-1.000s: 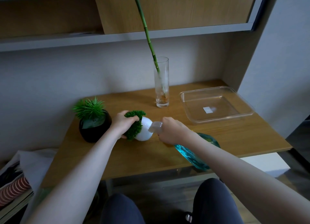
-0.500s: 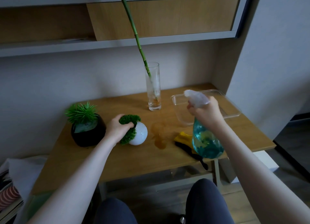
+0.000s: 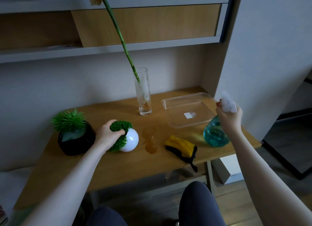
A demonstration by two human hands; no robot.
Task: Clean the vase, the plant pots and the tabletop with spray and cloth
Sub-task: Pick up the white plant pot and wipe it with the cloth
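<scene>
My left hand [image 3: 108,135] grips the green top of a small white round plant pot [image 3: 130,140], which lies tilted on the wooden tabletop [image 3: 118,165]. My right hand [image 3: 230,118] holds a blue spray bottle [image 3: 215,134] by its white head at the table's right edge, the bottle's base near the surface. A black round plant pot [image 3: 76,139] with spiky green leaves stands at the left. A tall glass vase [image 3: 143,94] with a long green stem stands at the back. A yellow and black cloth [image 3: 182,147] lies near the front, beside a brownish wet patch [image 3: 150,140].
A clear plastic tray [image 3: 187,110] sits at the back right of the table. Shelves and a cabinet hang above. A wall closes off the right side. My knees are below the table's front edge.
My right hand carried the spray bottle from beside the white pot up and over to the table's right edge. The cloth and wet patch came into sight. My left hand stayed on the white pot.
</scene>
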